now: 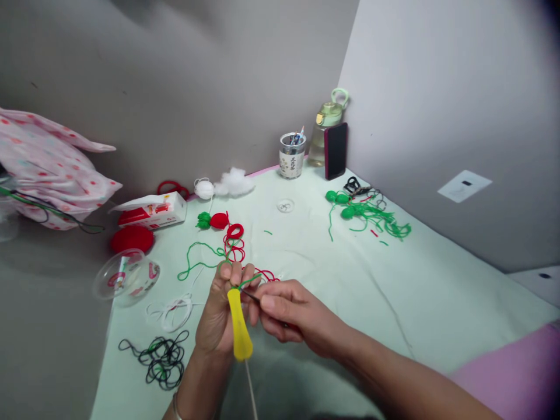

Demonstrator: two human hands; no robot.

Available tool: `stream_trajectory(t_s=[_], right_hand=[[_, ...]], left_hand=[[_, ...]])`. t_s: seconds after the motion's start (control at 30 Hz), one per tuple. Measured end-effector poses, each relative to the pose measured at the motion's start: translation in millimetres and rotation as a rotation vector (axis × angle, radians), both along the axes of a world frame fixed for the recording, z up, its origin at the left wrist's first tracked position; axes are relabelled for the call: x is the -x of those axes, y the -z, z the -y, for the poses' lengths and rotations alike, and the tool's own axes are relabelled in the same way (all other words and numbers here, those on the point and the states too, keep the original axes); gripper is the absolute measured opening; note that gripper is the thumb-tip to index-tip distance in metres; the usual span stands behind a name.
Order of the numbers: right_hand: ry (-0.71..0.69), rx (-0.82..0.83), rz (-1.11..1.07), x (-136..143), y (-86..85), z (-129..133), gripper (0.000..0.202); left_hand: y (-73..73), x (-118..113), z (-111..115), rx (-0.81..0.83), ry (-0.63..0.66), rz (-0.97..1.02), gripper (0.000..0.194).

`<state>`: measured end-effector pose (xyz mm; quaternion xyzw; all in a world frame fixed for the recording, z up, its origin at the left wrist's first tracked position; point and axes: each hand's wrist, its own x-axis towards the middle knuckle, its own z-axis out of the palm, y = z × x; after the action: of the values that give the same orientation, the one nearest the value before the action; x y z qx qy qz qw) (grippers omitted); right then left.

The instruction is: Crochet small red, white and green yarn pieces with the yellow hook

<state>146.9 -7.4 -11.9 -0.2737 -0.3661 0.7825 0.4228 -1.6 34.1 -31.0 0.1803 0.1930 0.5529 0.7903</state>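
Near the front middle, my left hand point(223, 309) is closed, with its fingers pinching green cord point(249, 281). Beside those fingers is the top of a yellow handle point(240, 326), with a thin pale shaft running down from it toward the bottom edge. My right hand point(286, 309) meets the left from the right side, closed on a thin dark tool point(250, 296) whose tip reaches the green cord at the left fingertips. Loops of green cord trail over the table beyond my left hand. Red cord point(235, 242) lies coiled just behind the hands.
Left: black cord point(164, 361), white cord point(177, 312), a clear bowl point(126, 277), a tissue box point(153, 213) and a red round item point(132, 240). Back: white stuffing point(235, 182), a pen tin point(292, 156), a bottle point(318, 140) and a phone point(336, 151). Right: green cord pieces point(385, 219).
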Motion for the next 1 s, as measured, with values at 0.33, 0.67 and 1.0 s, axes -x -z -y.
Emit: stream_trajectory(t_s=[0.33,0.67,1.0], right_hand=[[0.072,-0.013,0.018,4,4.9,1,0.048],[0.307,-0.474,0.760,-58,-22.9,-7,0.027],[0.504,-0.686,0.551,-19,-5.9,4,0.023]], left_hand=[[-3.2,-3,1,0.012,0.016,-0.059,0.040],[-17.2,15,-11,-0.037,-0.148,-0.219,0.039],[-22.2,1,13,-0.174,-0.155,-0.608,0.017]])
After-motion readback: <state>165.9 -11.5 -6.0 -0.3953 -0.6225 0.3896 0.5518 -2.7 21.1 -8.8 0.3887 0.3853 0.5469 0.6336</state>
